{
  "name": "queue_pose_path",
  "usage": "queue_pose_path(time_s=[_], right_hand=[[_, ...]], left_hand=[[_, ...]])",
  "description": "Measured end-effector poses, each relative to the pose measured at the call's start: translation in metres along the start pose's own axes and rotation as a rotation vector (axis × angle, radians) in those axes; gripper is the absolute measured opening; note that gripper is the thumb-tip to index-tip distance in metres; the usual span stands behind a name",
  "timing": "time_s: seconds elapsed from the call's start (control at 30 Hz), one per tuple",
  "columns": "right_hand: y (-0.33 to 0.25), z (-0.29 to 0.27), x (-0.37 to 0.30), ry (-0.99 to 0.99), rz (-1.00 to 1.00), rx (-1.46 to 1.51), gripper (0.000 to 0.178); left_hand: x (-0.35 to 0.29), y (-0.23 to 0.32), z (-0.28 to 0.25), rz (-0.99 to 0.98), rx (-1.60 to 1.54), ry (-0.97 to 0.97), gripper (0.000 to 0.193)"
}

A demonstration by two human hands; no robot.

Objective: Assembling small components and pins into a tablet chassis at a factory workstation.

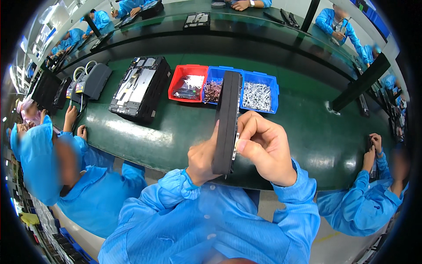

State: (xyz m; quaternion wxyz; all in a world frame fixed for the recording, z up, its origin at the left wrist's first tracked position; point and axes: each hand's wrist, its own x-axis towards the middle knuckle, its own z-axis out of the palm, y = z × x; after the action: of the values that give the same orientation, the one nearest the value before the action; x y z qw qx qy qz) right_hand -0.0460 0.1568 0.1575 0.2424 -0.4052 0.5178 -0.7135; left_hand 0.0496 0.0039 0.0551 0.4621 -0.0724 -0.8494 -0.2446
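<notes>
A flat black casing, long and slab-like, is held up on its narrow side above the green worktop. My left hand grips it from the left, and the casing hides some of those fingers. On the other side, my right hand has thumb and fingertips pinched against the casing's edge, by a small pale metallic strip. Whatever sits between these fingertips is too small or covered to make out. Behind the casing stand a red bin with white and dark parts, a blue bin of brownish screws, and another blue bin of silvery screws.
A stack of black casings with silvery insides stands left on the green table. Grey devices with cables are further left. A dark post rises at the right. Co-workers in blue sit on both sides. A raised shelf runs behind.
</notes>
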Motion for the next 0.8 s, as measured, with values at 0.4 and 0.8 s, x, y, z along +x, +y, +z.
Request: queue_pose_path(time_s=[0.4, 0.8], right_hand=[[0.0012, -0.0061, 0.0, -0.013, 0.002, -0.057, 0.004], [0.0018, 0.0008, -0.0011, 0.095, 0.155, 0.089, 0.007]], left_hand=[[0.0049, 0.0033, 0.0021, -0.007, -0.002, 0.039, 0.063], [0.0024, 0.0019, 0.0038, 0.007, -0.028, 0.061, 0.069]])
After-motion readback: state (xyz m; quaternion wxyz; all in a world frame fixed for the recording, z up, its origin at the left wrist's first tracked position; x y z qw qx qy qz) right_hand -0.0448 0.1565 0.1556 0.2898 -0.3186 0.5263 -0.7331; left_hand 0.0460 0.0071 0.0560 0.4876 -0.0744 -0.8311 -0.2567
